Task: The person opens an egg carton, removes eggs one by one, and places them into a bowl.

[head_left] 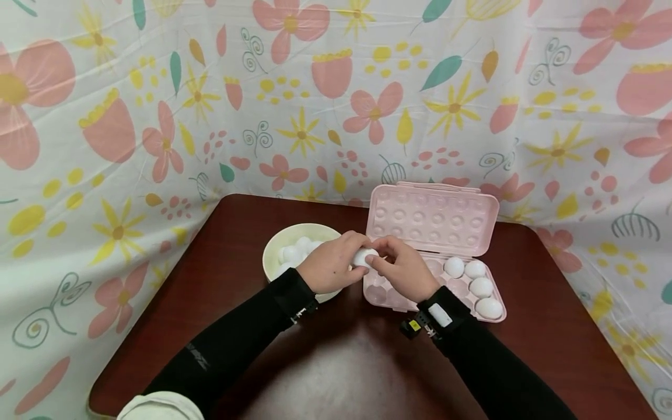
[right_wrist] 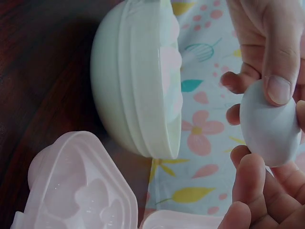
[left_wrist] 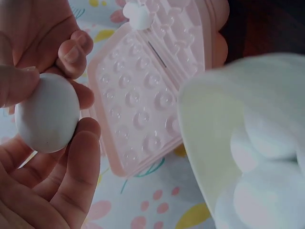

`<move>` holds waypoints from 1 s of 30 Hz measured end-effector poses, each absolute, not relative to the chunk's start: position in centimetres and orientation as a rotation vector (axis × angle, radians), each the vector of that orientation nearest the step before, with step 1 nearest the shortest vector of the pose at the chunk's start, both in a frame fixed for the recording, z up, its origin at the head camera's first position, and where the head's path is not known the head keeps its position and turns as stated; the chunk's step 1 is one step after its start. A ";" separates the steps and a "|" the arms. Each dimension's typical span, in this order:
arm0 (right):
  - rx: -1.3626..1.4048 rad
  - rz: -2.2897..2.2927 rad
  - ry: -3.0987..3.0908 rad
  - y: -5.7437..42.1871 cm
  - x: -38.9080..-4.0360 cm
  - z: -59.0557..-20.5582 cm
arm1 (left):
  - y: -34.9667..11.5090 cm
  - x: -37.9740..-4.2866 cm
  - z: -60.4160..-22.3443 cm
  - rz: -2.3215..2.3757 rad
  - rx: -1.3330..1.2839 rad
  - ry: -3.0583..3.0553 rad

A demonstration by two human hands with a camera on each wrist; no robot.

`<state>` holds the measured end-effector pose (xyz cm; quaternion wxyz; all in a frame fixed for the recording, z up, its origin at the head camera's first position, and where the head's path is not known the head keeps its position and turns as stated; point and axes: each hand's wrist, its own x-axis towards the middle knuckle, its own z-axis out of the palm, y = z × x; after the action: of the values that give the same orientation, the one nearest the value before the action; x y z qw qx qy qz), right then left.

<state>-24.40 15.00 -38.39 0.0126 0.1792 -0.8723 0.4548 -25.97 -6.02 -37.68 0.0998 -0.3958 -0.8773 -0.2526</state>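
Note:
A white egg (head_left: 363, 257) is held up between both hands, above the gap between bowl and carton. My left hand (head_left: 331, 265) grips it from the left, and my right hand (head_left: 406, 268) holds it from the right with thumb and fingers. Both wrist views show the egg (left_wrist: 47, 113) with fingertips around it. Left of the hands stands a pale yellow bowl (head_left: 271, 252) with several white eggs (head_left: 295, 252) inside. Beneath and behind the right hand lies an open pink egg carton (head_left: 431, 217), its lid tilted back. Several eggs (head_left: 481, 287) sit in its right-hand cups.
Everything stands on a dark reddish-brown table (head_left: 220, 251) with rounded corners. A flower-printed curtain (head_left: 301, 134) hangs close behind it and along both sides. The right forearm passes over the carton's near edge, partly hiding some cups.

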 end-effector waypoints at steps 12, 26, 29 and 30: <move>0.590 1.248 -2.707 15.4 -25.1 -39.6 | -11.0 -28.7 -36.3 -0.682 -1.004 -2.695; 0.572 1.164 -2.721 16.9 -25.4 -40.8 | -17.5 -33.2 -37.3 -0.406 -0.666 -3.094; 0.575 1.172 -2.718 17.0 -25.3 -41.0 | -17.1 -33.7 -37.8 -0.333 -0.695 -3.141; 0.574 1.176 -2.718 17.1 -25.3 -41.1 | -16.9 -33.9 -38.0 -0.315 -0.704 -3.153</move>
<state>-25.31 17.09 -41.14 0.0625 0.1899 -0.8992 0.3891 -33.87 -16.93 -38.00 -0.0519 -0.2165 -0.9701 -0.0969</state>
